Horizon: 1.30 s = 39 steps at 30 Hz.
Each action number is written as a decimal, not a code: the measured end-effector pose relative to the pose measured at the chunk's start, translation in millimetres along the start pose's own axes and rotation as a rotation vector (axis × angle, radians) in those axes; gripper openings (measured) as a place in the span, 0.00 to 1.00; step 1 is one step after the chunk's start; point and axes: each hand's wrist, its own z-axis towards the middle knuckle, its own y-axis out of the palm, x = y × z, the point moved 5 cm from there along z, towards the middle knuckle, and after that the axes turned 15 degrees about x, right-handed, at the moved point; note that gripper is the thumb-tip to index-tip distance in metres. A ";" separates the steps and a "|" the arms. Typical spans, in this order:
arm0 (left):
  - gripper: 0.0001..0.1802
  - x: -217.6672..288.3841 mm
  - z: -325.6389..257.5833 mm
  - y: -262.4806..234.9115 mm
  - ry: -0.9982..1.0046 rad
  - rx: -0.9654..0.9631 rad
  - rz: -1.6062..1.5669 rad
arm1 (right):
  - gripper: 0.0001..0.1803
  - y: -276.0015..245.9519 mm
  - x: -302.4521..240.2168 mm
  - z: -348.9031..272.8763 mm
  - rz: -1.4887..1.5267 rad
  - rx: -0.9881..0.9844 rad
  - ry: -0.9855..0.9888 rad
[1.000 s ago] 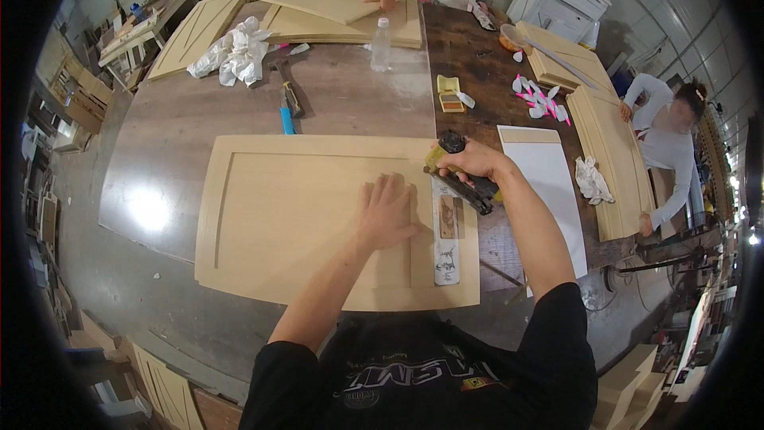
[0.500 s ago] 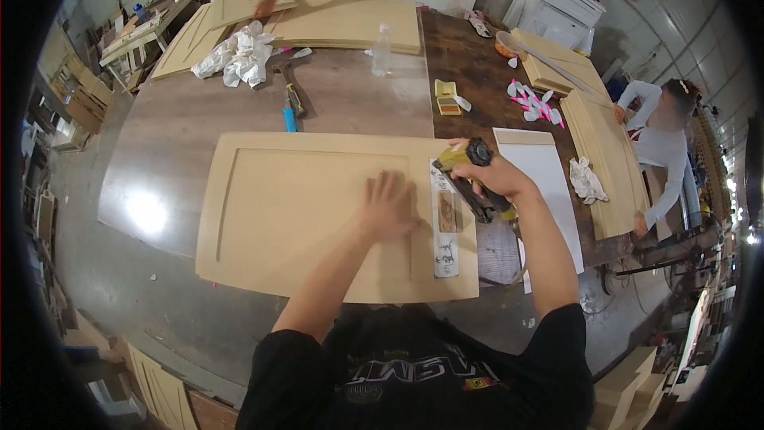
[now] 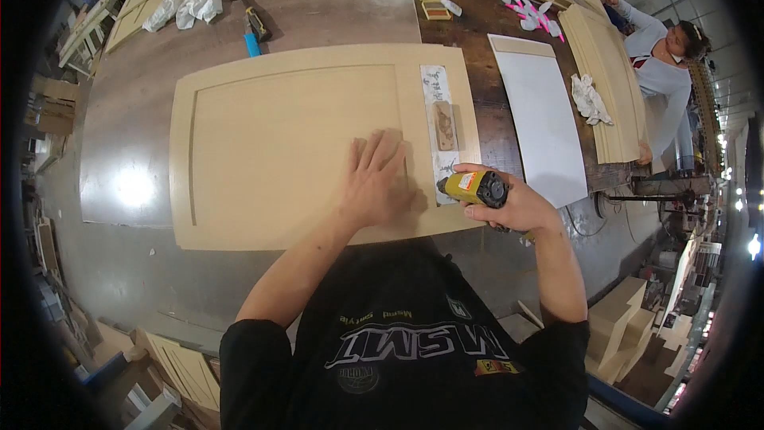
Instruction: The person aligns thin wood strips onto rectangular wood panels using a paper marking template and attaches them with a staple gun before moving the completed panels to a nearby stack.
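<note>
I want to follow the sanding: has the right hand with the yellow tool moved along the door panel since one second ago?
Yes. The right hand with the yellow tool moved toward the person, from the far end of the door panel to its near edge.

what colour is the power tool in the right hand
Yellow body with a black end, held in the right hand; the tool shows in the head view.

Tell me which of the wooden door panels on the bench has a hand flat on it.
The large panel nearest the person: the left hand lies flat on it. The other panels lie farther off, untouched by it.
</note>
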 end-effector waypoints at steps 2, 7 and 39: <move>0.51 -3.6 -2.3 -0.8 0.002 0.019 -0.043 | 0.40 6.5 6.3 3.9 0.018 -0.037 0.004; 0.52 0.5 -2.7 -8.4 -0.036 -0.063 -0.013 | 0.39 22.3 5.6 10.2 -0.043 -0.097 -0.050; 0.36 24.9 11.8 -5.1 -0.037 0.024 0.183 | 0.42 20.7 49.4 119.0 -0.748 0.583 -0.376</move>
